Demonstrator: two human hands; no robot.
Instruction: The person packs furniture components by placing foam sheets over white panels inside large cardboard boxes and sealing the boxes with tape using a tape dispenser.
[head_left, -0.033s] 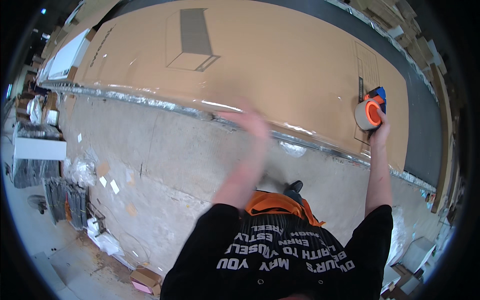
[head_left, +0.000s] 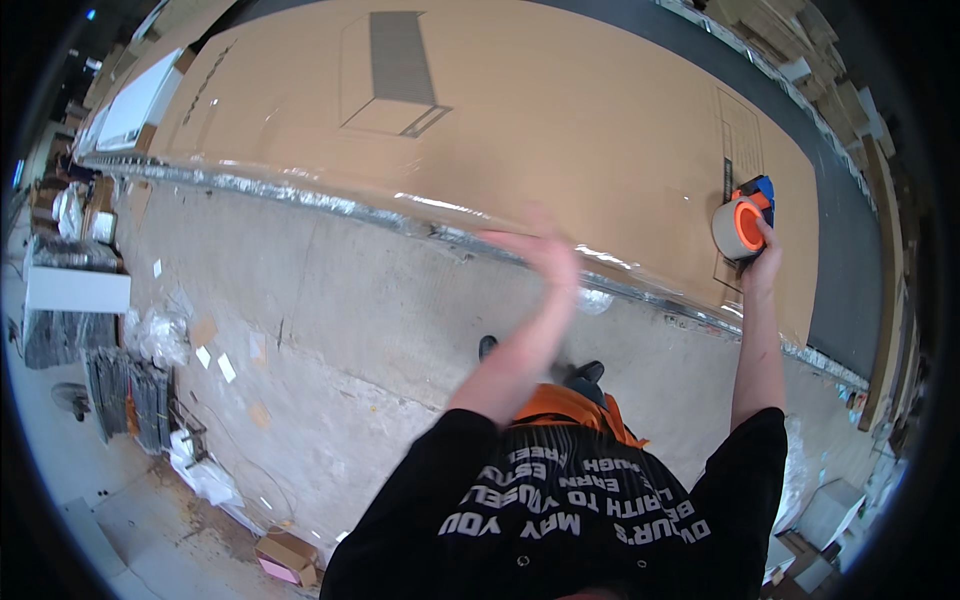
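A large flat cardboard box (head_left: 560, 130) lies in front of me, with a line drawing printed on its top and shiny clear tape along its near edge. Over that near edge is my left hand (head_left: 545, 255), blurred by motion, one finger stretched out to the left and nothing seen in it. Whether it touches the box I cannot tell. My right hand (head_left: 763, 265) is closed on a tape gun (head_left: 765, 190) with blue and orange parts, over the right end of the box. The gun carries a wide roll of tape (head_left: 730, 235) with an orange core.
The box rests on a dark conveyor belt (head_left: 848, 280) with a metal side rail (head_left: 330, 203). A white panel (head_left: 140, 105) stands beyond its left end. Plastic wrap (head_left: 165, 340), wrapped stacks and a small open carton (head_left: 285, 557) lie on the concrete floor to the left.
My left hand has moved to the right along the near edge of the box. The right hand keeps its hold on the tape gun in nearly the same place.
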